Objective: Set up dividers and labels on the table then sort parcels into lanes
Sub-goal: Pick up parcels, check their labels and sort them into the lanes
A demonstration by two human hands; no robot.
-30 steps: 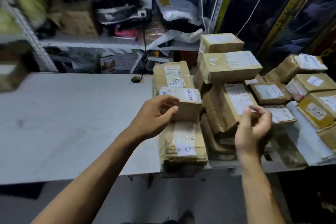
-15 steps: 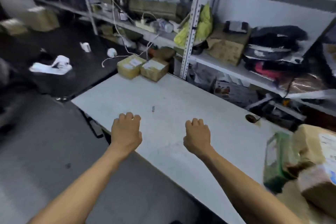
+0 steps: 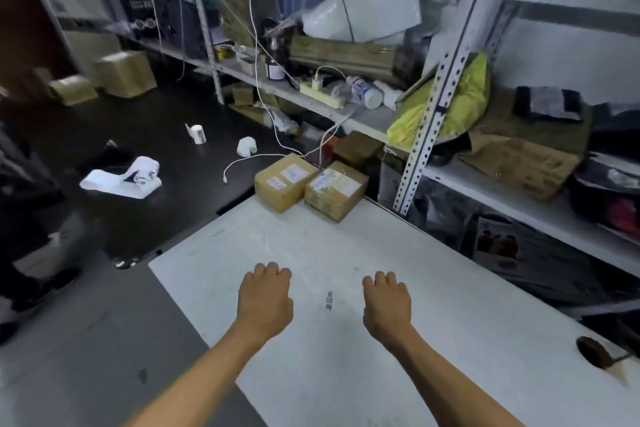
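My left hand [image 3: 266, 295] and my right hand [image 3: 386, 303] hover palm-down over the white table [image 3: 346, 374], fingers curled, nothing in either. Between them a small printed label [image 3: 329, 300] lies flat on the tabletop. At the table's far end two brown cardboard parcels stand side by side: one with white stickers [image 3: 284, 180] on the left, a more worn one [image 3: 336, 188] on the right. Both are well beyond my hands.
A metal shelf rack [image 3: 427, 128] packed with bags, a power strip and bottles runs along the table's right side. A cable hole [image 3: 594, 355] sits near the table's right edge. On the dark floor to the left lie white label rolls [image 3: 197, 133], a white packet [image 3: 121, 178] and boxes [image 3: 124, 73].
My view swung left, away from the parcel pile. Both hands left the stacked parcels and now hang over the bare end of the table, closer to the two far parcels.
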